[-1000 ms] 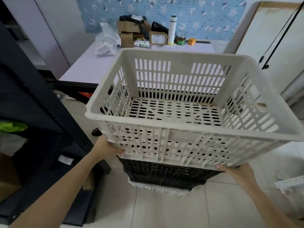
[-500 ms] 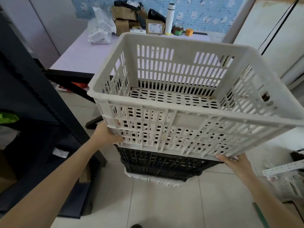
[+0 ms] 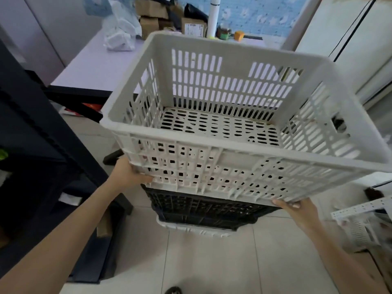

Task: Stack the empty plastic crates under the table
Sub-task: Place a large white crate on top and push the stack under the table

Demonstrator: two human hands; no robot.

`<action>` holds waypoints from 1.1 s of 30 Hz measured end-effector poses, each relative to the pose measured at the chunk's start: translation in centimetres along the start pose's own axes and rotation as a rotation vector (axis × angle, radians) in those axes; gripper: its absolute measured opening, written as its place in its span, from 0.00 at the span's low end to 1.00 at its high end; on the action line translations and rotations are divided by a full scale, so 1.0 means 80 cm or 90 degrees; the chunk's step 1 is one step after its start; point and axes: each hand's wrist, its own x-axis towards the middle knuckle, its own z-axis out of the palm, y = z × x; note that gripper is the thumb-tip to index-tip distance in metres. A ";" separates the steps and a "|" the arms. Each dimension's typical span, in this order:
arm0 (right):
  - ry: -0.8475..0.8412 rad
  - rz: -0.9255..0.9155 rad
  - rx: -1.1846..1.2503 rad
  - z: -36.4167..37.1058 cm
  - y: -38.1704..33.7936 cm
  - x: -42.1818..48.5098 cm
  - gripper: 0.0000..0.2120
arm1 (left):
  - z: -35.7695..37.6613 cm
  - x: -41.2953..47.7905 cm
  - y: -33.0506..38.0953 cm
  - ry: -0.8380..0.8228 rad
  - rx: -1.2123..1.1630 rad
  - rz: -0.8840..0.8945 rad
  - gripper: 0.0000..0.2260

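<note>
On the left, the left hand [image 3: 129,173] grips the lower near corner of the cream crate [image 3: 233,160], fingers curled under its base and the thumb along the near wall. The crate is empty and held in the air, tilted so that its right side sits lower. It hangs over a stack on the tiled floor [image 3: 212,262], just above the stack; whether it touches the top of it cannot be told.

That stack has two crates. A black crate [image 3: 201,206] is nested in a white crate [image 3: 191,229], of which only the rim shows. So two crates look already stacked, and the third is about to be lowered into the black one. It has not been seated yet.

The stack stands in front of the table [image 3: 95,66] rather than beneath it. By my reading, the pile would have to be pushed under the table once this crate is in.

Further right, the right hand [image 3: 297,211] holds the crate's lower right corner, fingers hooked beneath the bottom edge and the thumb on the wall. At the far right edge, another pale slatted crate [image 3: 360,219] sits on the floor, partly cut off. It probably has to join the stack too.
</note>
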 end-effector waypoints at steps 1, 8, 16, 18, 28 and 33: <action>0.003 -0.007 -0.017 0.001 -0.001 0.000 0.14 | 0.001 0.002 -0.003 0.004 -0.001 -0.001 0.20; 0.022 0.012 -0.042 0.001 0.000 -0.001 0.13 | 0.006 -0.006 0.003 0.034 0.024 -0.007 0.19; -0.008 0.012 -0.022 -0.005 -0.003 0.001 0.16 | 0.013 -0.017 0.007 0.044 0.043 -0.066 0.09; -0.011 0.009 -0.020 -0.004 -0.001 0.002 0.19 | 0.013 -0.020 0.012 0.044 0.044 -0.074 0.10; 0.000 0.035 -0.057 -0.002 -0.009 0.019 0.21 | 0.016 -0.032 0.035 0.047 0.052 -0.105 0.19; -0.022 0.032 -0.066 -0.006 -0.009 0.019 0.21 | 0.011 -0.032 0.036 0.033 0.032 -0.118 0.16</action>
